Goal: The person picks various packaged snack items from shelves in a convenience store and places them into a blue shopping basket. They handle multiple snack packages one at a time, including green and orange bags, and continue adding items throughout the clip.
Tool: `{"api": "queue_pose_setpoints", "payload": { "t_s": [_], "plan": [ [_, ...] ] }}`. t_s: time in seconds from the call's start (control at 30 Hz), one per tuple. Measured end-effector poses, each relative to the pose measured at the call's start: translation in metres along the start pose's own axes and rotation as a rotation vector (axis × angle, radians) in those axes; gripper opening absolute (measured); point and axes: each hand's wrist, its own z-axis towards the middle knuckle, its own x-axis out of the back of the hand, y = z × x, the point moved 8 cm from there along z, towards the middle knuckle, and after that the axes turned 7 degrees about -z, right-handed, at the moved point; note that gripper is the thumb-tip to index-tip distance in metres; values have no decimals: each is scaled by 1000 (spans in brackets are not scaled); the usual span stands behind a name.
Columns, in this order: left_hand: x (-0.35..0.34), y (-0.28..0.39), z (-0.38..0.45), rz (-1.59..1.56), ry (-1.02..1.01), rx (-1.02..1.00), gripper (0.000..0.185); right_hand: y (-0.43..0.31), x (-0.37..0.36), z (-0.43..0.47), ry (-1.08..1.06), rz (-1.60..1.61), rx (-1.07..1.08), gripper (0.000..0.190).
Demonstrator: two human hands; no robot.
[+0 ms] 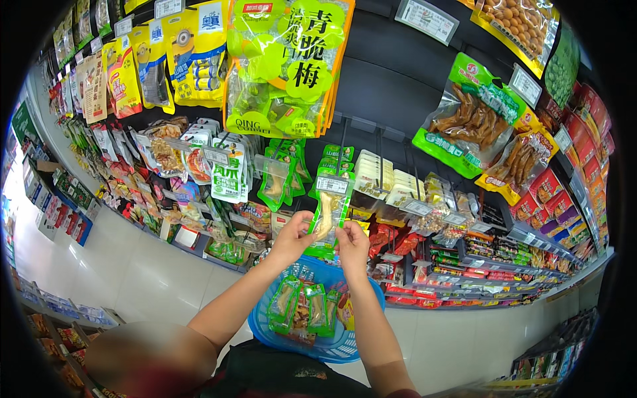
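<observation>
A green-edged clear pack of a chicken foot (326,211) hangs at the front of a hook on the shelf wall, behind a price-tag holder (332,184). My left hand (291,239) pinches its left edge between thumb and fingers. On its lower right edge my right hand (353,244) has a similar pinch. Whether the pack is still on the hook cannot be seen. Below my hands is a blue plastic basket (260,326), with similar green packs (284,301) and other food packets inside. More green packs (336,158) hang behind the held one.
A large bag of green plums (283,64) hangs above left. Pale packs (371,169) and bags of brown poultry feet (470,117) hang to the right. Metal hooks with tags project toward me. Lower shelves (477,273) hold small snacks. Pale floor tiles (134,268) lie below.
</observation>
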Motion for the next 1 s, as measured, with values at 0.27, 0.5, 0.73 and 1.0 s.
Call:
{"api": "queue_pose_setpoints", "payload": {
  "t_s": [0.27,0.5,0.73,1.0],
  "plan": [
    [3,-7,15,51,22,21,39,16,-2,18,26,-37,-18,7],
    [6,-16,13,77,48,15,40,22,-2,14,20,-25,-42,7],
    [13,-17,20,77,112,-31,43,9,-4,23,37,-96,53,10],
    [27,-63,-30,349,118,-9,48,74,15,-17,29,-384,24,36]
  ]
}}
